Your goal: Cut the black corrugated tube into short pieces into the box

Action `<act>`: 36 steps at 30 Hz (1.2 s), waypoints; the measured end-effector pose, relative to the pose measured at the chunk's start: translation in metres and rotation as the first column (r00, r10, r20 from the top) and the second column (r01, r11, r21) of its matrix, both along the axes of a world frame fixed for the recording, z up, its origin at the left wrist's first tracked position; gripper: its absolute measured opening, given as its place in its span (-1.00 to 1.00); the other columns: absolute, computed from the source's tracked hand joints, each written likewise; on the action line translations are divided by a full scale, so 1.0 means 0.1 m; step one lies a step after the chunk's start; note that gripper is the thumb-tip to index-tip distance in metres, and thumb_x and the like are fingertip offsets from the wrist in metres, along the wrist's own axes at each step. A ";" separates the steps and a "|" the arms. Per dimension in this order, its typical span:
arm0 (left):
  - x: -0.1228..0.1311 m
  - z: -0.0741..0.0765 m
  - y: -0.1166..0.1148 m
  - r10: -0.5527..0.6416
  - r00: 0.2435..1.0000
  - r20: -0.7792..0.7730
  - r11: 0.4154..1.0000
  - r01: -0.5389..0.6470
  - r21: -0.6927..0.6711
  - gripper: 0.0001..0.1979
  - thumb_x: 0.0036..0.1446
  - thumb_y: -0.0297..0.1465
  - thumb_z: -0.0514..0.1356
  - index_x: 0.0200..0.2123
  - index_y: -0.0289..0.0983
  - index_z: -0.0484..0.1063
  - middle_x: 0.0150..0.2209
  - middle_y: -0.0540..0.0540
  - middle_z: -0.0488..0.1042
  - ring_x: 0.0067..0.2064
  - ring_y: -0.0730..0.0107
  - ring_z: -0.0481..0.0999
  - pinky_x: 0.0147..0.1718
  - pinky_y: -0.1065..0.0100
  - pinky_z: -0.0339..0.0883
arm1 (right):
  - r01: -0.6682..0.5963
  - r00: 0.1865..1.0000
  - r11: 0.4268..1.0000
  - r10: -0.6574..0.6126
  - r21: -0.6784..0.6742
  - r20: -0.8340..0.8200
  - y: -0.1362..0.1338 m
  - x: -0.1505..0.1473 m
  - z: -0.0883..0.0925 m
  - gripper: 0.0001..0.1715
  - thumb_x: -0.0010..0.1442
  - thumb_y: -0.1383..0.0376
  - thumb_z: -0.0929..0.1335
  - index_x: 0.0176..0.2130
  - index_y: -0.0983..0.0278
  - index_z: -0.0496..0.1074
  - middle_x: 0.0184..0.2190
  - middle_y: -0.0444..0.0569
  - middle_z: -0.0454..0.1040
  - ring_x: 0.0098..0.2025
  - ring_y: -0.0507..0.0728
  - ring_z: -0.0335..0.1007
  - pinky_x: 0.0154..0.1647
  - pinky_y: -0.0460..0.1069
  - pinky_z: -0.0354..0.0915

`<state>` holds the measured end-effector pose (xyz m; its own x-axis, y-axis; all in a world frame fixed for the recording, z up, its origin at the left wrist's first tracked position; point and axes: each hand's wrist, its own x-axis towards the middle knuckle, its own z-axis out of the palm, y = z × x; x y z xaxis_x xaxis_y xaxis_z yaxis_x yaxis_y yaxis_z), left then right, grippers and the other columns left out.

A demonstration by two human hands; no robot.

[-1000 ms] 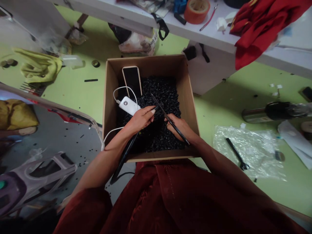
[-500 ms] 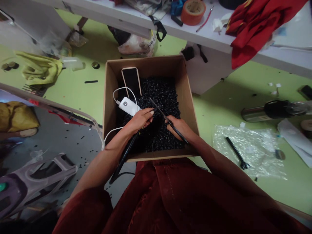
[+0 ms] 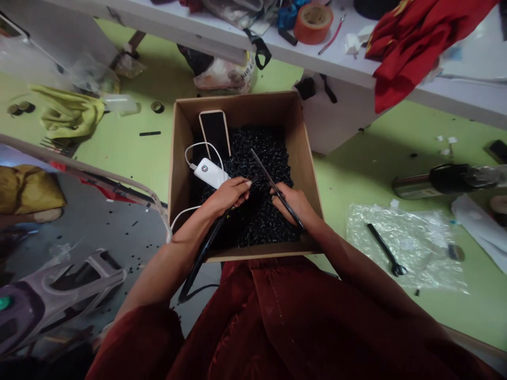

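A cardboard box [image 3: 304, 158] rests against my lap, filled with small black pieces [image 3: 269, 153]. My left hand [image 3: 227, 194] is closed around a black ribbed tube [image 3: 202, 253] that trails back under my forearm. My right hand [image 3: 293, 203] is closed on a thin black rod [image 3: 263, 169] that points up and to the left across the box. The two hands almost meet over the black pieces. A phone [image 3: 214, 132] leans on the box's back wall, and a white power bank [image 3: 209, 172] with a white cable lies beside my left hand.
A white table [image 3: 348, 58] behind the box carries an orange tape roll [image 3: 312, 16] and a red cloth [image 3: 412, 37]. On the green floor at right lie a plastic sheet [image 3: 412, 243] with a black tool [image 3: 384, 249] and a dark flask [image 3: 443, 179]. A yellow cloth [image 3: 67, 111] lies at left.
The thin rod in my right hand has tilted more upright, its tip moving right and farther into the box. My left hand has hardly moved.
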<state>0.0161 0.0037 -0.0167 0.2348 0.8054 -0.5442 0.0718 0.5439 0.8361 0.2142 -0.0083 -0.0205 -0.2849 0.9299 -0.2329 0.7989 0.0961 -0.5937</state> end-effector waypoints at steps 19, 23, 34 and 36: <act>-0.18 0.19 0.00 -0.016 0.904 0.428 0.991 0.070 -0.111 -0.58 0.18 -0.34 0.16 0.10 -0.29 0.27 -0.51 0.02 0.35 -0.67 0.66 0.19 -0.73 0.54 -0.05 | 0.155 0.931 0.978 -0.191 -0.138 -0.312 0.02 0.07 0.02 -0.69 0.17 0.19 0.24 -0.07 0.17 0.30 -0.48 -0.16 0.45 -0.54 0.03 0.37 -0.43 -0.06 0.33; -0.17 0.16 0.04 0.051 0.917 0.396 0.990 0.004 -0.139 -0.76 0.24 -0.33 0.06 -0.17 -0.39 0.39 -0.53 -0.02 0.33 -0.67 0.69 0.13 -0.73 0.56 -0.10 | 0.145 0.944 0.980 -0.177 -0.134 -0.278 0.03 0.07 0.01 -0.67 0.19 0.18 0.24 -0.05 0.17 0.30 -0.46 -0.14 0.47 -0.52 0.05 0.39 -0.38 -0.03 0.35; -0.11 0.17 0.05 0.171 0.943 0.287 0.985 -0.162 -0.054 -0.84 0.21 -0.40 0.11 -0.22 -0.38 0.40 -0.50 0.00 0.34 -0.64 0.69 0.18 -0.70 0.55 -0.03 | 0.024 0.969 0.997 -0.039 -0.067 -0.243 0.04 0.06 0.01 -0.54 0.21 0.12 0.23 0.07 0.23 0.25 -0.21 0.01 0.49 -0.23 0.18 0.45 -0.16 0.07 0.32; -0.11 0.15 0.05 0.164 0.946 0.281 0.986 -0.164 -0.023 -0.84 0.21 -0.38 0.12 -0.25 -0.37 0.40 -0.50 0.01 0.33 -0.64 0.69 0.18 -0.70 0.55 -0.04 | 0.002 0.970 0.998 -0.017 -0.064 -0.242 0.04 0.05 0.04 -0.51 0.20 0.08 0.24 0.07 0.24 0.24 -0.20 0.01 0.50 -0.21 0.18 0.44 -0.17 0.06 0.32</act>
<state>0.0052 0.0084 -0.0013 0.2432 0.8459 -0.4747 -0.2562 0.5280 0.8097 0.2193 -0.0041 -0.0164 -0.3311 0.9186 -0.2158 0.6309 0.0455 -0.7745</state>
